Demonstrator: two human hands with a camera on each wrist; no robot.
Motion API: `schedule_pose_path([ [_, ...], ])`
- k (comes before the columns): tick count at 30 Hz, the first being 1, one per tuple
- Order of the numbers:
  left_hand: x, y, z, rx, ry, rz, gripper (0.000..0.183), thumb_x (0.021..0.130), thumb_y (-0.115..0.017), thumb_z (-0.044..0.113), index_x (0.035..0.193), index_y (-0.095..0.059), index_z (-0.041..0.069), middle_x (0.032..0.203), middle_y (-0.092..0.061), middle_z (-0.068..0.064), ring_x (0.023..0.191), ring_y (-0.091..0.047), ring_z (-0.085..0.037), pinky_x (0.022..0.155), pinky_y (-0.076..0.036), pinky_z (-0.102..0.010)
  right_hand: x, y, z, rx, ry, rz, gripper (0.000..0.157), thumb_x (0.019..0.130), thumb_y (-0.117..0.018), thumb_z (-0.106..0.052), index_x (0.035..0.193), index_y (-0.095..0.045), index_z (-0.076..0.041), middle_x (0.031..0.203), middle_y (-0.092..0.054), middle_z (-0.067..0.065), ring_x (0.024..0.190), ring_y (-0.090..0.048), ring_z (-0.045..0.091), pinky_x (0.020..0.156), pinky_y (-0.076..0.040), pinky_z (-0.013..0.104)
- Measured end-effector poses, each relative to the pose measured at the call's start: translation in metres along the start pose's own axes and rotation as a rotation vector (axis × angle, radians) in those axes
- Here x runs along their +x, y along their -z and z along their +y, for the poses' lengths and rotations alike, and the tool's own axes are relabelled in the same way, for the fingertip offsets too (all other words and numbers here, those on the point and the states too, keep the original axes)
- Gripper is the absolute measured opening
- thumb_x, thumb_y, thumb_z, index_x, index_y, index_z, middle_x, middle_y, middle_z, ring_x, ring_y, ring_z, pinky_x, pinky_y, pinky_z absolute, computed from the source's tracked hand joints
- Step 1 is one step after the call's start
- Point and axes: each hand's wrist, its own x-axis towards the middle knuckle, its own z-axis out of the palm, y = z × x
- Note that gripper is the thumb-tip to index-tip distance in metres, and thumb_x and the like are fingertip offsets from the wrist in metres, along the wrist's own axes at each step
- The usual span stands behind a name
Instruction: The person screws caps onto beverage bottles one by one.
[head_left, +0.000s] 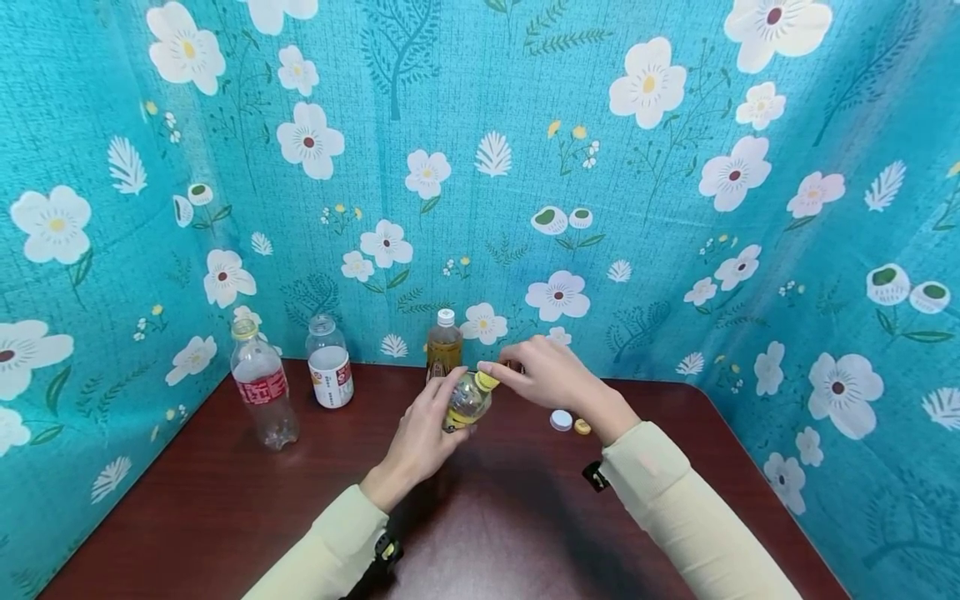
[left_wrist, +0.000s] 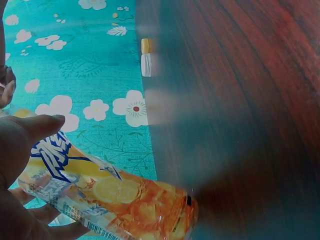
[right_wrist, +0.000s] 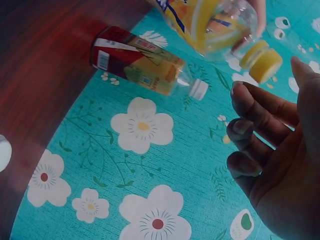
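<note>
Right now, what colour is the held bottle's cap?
The cap is yellow, clearest in the right wrist view.

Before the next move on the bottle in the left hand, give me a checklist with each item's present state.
1. Left hand gripping the bottle: ok.
2. Yellow cap on its neck: ok.
3. Right hand gripping that cap: not ok, the right wrist view shows a gap.
4. Cap already loosened: cannot tell.
5. Loose white cap and loose yellow cap apart from the bottle: ok.
</note>
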Motion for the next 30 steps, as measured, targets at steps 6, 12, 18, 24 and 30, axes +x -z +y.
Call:
schedule_pose_path([
  [6, 0.001, 0.001, -0.001, -0.059, -0.006, 0.034, 0.094, 0.079, -0.091, 0.024, 0.155, -0.036, 0.026, 0.131, -0.056, -0.005, 0.113, -0.064, -0.024, 0.092, -0.057, -0.047, 0.000, 0.013, 0.002, 0.132, 0.040, -0.081, 0.035, 0.101, -0.064, -0.040, 0.128, -0.068, -0.018, 0.088, -0.065, -0.010, 0.064, -0.059, 0.015, 0.059, -0.049, 0.033],
  [12, 0.001, 0.002, 0.002, -0.093, -0.021, 0.050, 0.093, 0.080, -0.090, 0.025, 0.155, -0.035, 0.023, 0.130, -0.057, -0.007, 0.112, -0.065, -0.025, 0.091, -0.057, -0.046, 0.004, 0.016, -0.001, 0.171, 0.087, -0.145, 0.044, 0.098, -0.071, -0.030, 0.139, -0.061, -0.016, 0.099, -0.064, -0.007, 0.078, -0.061, 0.014, 0.068, -0.053, 0.031],
  [18, 0.001, 0.002, 0.003, -0.118, 0.004, 0.024, 0.093, 0.080, -0.090, 0.025, 0.155, -0.034, 0.024, 0.131, -0.056, -0.007, 0.114, -0.063, -0.024, 0.093, -0.057, -0.046, 0.007, 0.013, 0.000, 0.215, 0.123, -0.158, 0.038, 0.100, -0.069, -0.025, 0.136, -0.064, -0.013, 0.098, -0.065, -0.005, 0.082, -0.063, 0.013, 0.072, -0.054, 0.031],
  [24, 0.002, 0.002, 0.002, -0.121, -0.015, 0.027, 0.093, 0.079, -0.091, 0.024, 0.155, -0.036, 0.021, 0.130, -0.056, -0.007, 0.113, -0.063, -0.024, 0.093, -0.057, -0.046, 0.009, 0.008, -0.002, 0.203, 0.114, -0.072, 0.022, 0.098, -0.071, -0.031, 0.112, -0.074, -0.013, 0.085, -0.067, -0.007, 0.072, -0.060, 0.012, 0.062, -0.051, 0.030],
  [30, 0.001, 0.001, 0.001, -0.121, 0.007, 0.002, 0.092, 0.081, -0.090, 0.026, 0.155, -0.035, 0.026, 0.132, -0.055, -0.005, 0.114, -0.063, -0.022, 0.094, -0.057, -0.044, 0.008, 0.002, -0.003, 0.077, 0.023, 0.005, 0.032, 0.093, -0.072, -0.051, 0.096, -0.072, -0.019, 0.072, -0.062, -0.011, 0.059, -0.053, 0.010, 0.055, -0.046, 0.029],
])
